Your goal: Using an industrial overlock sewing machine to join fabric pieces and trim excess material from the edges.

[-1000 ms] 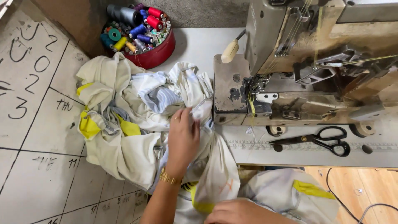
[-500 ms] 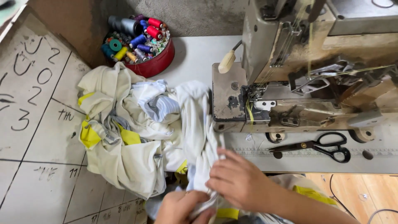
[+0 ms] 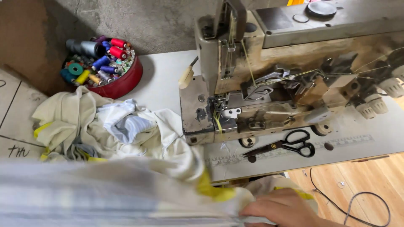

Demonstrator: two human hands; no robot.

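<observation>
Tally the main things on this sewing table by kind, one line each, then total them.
Sewing machine: 1
Black-handled scissors: 1
Red bowl of thread spools: 1
Pile of cream and yellow fabric: 1
Hand gripping the blurred cloth: 1
Total: 5

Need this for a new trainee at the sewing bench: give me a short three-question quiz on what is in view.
1. True or false: the black scissors lie on the table in front of the sewing machine.
2. The thread spools sit in: A) a round red tin; B) a wooden box; C) a drawer.
3. What does the hand at the bottom edge touch?

Key: 1 true. 2 A. 3 the pale cloth with yellow trim.
</observation>
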